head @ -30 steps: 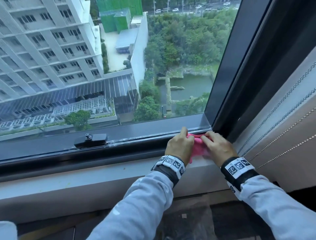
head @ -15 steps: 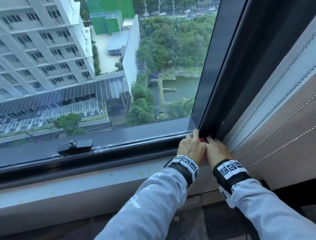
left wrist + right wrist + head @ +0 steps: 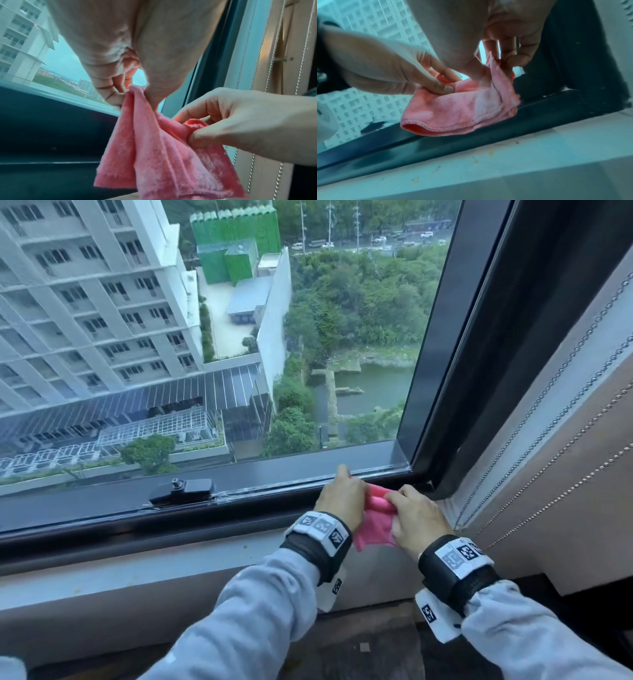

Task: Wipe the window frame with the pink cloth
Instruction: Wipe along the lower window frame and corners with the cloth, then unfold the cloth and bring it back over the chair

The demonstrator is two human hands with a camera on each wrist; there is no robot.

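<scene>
Both hands hold the pink cloth (image 3: 375,527) between them, just in front of the dark window frame (image 3: 260,486) near its lower right corner (image 3: 419,479). My left hand (image 3: 354,491) pinches the cloth's upper left edge between thumb and fingers (image 3: 118,97). My right hand (image 3: 399,501) pinches a bunched fold on the right side (image 3: 498,63). The cloth (image 3: 154,155) hangs loosely below the hands, over the frame's rail, and whether its lower edge (image 3: 447,128) touches the rail cannot be told.
A black window latch (image 3: 181,489) sits on the bottom rail to the left. Bead chains (image 3: 548,419) of a beige blind hang close on the right. A pale sill (image 3: 137,571) with small crumbs runs below the frame.
Both hands have drawn back from the frame's lower right corner. The cloth, nearly hidden under the hands before, now hangs spread between them.
</scene>
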